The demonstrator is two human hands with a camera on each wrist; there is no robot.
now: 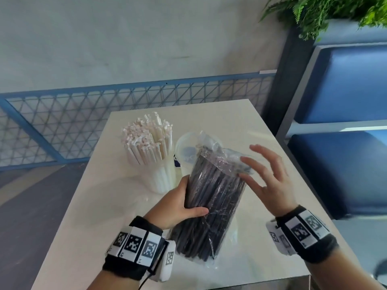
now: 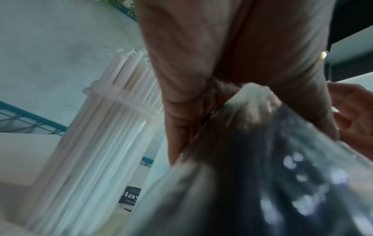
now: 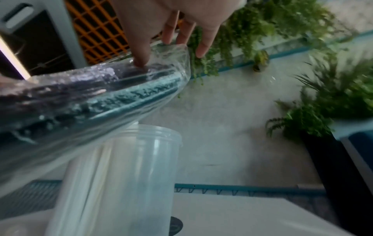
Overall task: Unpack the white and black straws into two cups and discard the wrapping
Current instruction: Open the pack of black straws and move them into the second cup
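Observation:
A pack of black straws [image 1: 211,201] in clear plastic wrapping leans tilted over the table, its crumpled open end [image 1: 209,151] pointing away from me. My left hand [image 1: 188,197] grips the pack's middle from the left, thumb on top. My right hand [image 1: 257,170] is spread with straight fingers, fingertips touching the wrapping near the open end; one finger [image 3: 141,60] presses the pack [image 3: 80,95]. White straws [image 1: 148,143] stand in a clear cup [image 1: 163,181]. An empty clear cup [image 1: 184,149] stands behind the pack, also seen as the cup [image 3: 121,175] under the pack's end.
The white table [image 1: 261,130] ends near my wrists and at the right. A blue bench [image 1: 345,168] stands right of it, a blue mesh railing [image 1: 62,122] behind, and a fern planter [image 1: 324,13] at the top right.

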